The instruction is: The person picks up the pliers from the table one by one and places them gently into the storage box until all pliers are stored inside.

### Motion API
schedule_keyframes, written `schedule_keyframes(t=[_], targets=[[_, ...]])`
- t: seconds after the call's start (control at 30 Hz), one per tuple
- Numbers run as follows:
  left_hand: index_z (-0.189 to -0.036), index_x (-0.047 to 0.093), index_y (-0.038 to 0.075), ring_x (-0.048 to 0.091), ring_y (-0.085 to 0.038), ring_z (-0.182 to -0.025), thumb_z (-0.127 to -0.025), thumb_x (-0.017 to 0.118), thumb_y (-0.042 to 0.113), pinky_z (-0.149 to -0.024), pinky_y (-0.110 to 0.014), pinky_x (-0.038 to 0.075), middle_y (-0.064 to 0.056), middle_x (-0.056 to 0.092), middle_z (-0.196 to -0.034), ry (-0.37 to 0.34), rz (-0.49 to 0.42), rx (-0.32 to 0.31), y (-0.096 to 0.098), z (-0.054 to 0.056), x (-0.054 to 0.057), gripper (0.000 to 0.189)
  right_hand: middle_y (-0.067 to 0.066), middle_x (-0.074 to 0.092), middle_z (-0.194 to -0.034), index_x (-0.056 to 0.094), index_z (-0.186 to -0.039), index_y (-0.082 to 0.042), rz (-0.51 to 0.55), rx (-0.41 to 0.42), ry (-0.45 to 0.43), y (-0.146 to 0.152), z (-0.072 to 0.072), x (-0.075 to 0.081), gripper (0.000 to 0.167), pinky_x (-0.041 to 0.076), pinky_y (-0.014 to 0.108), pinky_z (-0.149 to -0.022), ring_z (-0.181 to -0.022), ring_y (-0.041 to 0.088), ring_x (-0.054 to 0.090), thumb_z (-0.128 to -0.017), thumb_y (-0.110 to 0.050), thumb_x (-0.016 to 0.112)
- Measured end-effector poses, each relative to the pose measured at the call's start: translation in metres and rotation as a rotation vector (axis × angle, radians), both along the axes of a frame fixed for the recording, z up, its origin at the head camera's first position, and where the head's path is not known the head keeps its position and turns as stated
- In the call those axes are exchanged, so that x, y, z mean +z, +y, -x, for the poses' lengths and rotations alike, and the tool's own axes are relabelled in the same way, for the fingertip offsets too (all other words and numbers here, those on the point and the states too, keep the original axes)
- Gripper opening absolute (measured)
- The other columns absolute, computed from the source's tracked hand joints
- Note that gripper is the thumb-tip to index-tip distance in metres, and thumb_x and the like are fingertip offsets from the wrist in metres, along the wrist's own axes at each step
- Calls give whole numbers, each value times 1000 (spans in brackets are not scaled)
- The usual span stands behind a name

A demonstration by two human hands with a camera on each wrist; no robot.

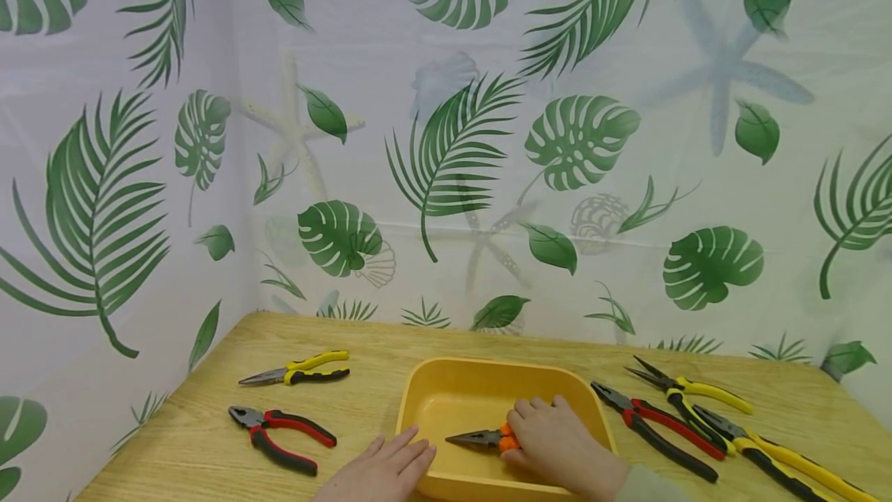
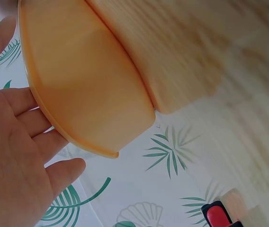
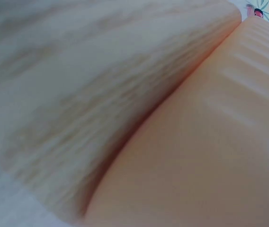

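Inside a yellow plastic bin (image 1: 481, 366), needle-nose pliers with orange handles (image 1: 477, 438) point left over the bin's floor. My right hand (image 1: 557, 440) grips them by the handles, which it mostly covers. At the bin's front left corner, my left hand (image 1: 386, 471) rests with extended fingers on the rim. The left wrist view shows that hand (image 2: 16, 137) with its fingertips behind the edge of the bin (image 2: 87, 75) and the thumb apart. In the right wrist view only the bin's outer wall (image 3: 196, 156) and the wooden tabletop (image 3: 68, 94) appear; the hand is hidden.
Left of the bin lie yellow-black needle-nose pliers (image 1: 296, 375) and red-black combination pliers (image 1: 282, 428). On its right are red-black pliers (image 1: 655, 428), yellow-black needle-nose pliers (image 1: 679, 390) and longer yellow-black pliers (image 1: 756, 444), close together. A leaf-print sheet (image 1: 460, 285) hangs behind the table.
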State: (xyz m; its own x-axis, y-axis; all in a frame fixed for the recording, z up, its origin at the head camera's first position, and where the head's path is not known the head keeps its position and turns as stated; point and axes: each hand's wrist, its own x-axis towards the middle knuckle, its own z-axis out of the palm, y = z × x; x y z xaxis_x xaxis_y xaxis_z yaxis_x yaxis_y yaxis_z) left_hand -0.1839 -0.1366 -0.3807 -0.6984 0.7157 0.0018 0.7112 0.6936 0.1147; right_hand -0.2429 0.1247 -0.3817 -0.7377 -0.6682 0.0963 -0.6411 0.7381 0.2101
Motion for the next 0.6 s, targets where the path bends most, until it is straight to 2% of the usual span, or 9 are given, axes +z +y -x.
schedule_keyframes(t=[0.33,0.6], targets=[[-134,39,7,30,-24,-126,-87,30,59,-91,-49,34,-6,41,-133,-25,-1,26,2,-2,2,71,-7,40,-68,54,-77,-17,-24,-34,-61,-2,1,-3,37,27,27,-52,-59,11,39,-79,-53,54],[-134,40,6,30,-24,-126,-86,28,61,-91,-49,35,-6,41,-133,-8,-13,24,2,-3,2,74,-6,43,-70,56,-80,-16,-44,-58,-100,-4,3,-6,39,33,29,-55,-59,12,41,-77,-55,56]])
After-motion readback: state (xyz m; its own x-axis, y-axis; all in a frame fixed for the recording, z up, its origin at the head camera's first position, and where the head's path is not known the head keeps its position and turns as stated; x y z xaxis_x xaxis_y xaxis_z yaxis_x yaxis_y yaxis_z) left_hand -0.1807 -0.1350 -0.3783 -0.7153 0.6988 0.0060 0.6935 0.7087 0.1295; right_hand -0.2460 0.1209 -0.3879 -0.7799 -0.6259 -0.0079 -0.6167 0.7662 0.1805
